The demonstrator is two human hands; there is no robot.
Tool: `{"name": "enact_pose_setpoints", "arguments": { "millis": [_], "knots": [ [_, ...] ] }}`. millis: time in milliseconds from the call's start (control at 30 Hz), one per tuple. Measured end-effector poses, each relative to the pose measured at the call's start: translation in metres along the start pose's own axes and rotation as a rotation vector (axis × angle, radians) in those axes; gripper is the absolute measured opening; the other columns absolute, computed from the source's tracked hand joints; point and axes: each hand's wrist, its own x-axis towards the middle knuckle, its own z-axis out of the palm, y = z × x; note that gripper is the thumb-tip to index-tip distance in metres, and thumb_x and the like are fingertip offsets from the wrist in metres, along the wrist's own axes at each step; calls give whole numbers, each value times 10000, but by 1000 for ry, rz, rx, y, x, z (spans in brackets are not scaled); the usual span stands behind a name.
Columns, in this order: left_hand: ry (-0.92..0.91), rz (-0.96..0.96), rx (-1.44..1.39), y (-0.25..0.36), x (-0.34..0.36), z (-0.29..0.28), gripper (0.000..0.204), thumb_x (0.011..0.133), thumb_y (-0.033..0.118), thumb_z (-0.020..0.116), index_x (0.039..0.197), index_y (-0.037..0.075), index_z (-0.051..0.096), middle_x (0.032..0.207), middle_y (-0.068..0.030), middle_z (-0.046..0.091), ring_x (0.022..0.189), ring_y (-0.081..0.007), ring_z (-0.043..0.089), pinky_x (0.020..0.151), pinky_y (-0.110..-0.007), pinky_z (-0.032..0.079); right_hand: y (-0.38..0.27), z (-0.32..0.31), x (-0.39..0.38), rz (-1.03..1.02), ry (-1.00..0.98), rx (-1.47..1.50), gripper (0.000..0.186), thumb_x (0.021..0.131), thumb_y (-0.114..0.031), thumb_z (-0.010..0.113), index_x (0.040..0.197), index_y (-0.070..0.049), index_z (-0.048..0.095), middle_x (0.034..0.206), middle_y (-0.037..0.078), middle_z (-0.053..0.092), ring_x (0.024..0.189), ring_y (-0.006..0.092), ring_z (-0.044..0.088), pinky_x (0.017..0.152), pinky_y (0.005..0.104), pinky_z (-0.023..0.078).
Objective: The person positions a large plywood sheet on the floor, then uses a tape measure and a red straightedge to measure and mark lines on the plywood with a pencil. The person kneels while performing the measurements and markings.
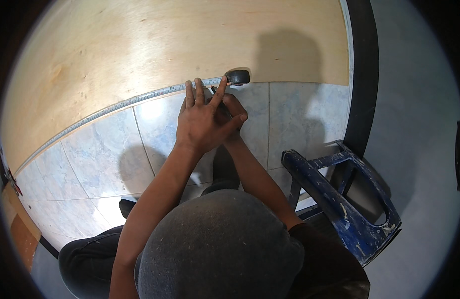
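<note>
The left hand (202, 122) is laid over the tape with its fingers (189, 93) spread and unclosed, the fingertips being set along the lower edge of the tape blade (125, 102) and one of them reaching almost to the black case (238, 76). That case is seated just to the right of the fingertips, while to their left the blade is stretched in a long line that is bent by the lens, along the near edge of a pale wooden board (165, 40). Beneath the left palm, the right hand (233, 106) is partly covered; its visible fingers are curled inward, but whether anything is gripped by them cannot be told. A small dark tip (213, 90) is shown between the spread fingers, close to the blade. Beyond the fingertips the board is spread, and on the near side of them marbled tiles (98, 149) are laid. To the right of the fingers and nearer the body, a paint-spattered blue stool (334, 194) is placed, well apart from both hands. Farther right, past a black strip (362, 74), a grey floor (414, 89) is seen. Between the forearms, nearer than the fingers, a rounded grey cloth shape (220, 244) is shown.
</note>
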Motion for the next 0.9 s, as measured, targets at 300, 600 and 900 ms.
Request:
{"name": "enact_pose_setpoints", "arguments": {
  "millis": [300,600,900],
  "knots": [
    [19,9,-25,-2,-6,5,1081,904,912,556,1766,345,230,1728,-405,244,1639,-567,162,1300,-575,319,-1,-2,-6,10,-5,7,244,977,-243,809,1043,-27,719,954,113,733,870,251,733,783,386,596],
    [8,2,-9,0,-1,2,1087,898,920,552,1765,352,225,1731,-401,239,1643,-560,152,1302,-575,318,6,2,-2,80,18,41,250,967,-253,817,1045,-33,727,947,111,741,869,251,746,780,385,603],
    [21,-1,-10,-1,0,3,1090,896,918,559,1765,354,224,1738,-392,231,1643,-561,147,1305,-573,317,-2,-3,3,-39,-29,-115,197,947,-190,834,1008,-46,713,942,74,723,866,196,711,801,347,583]
  ]
}}
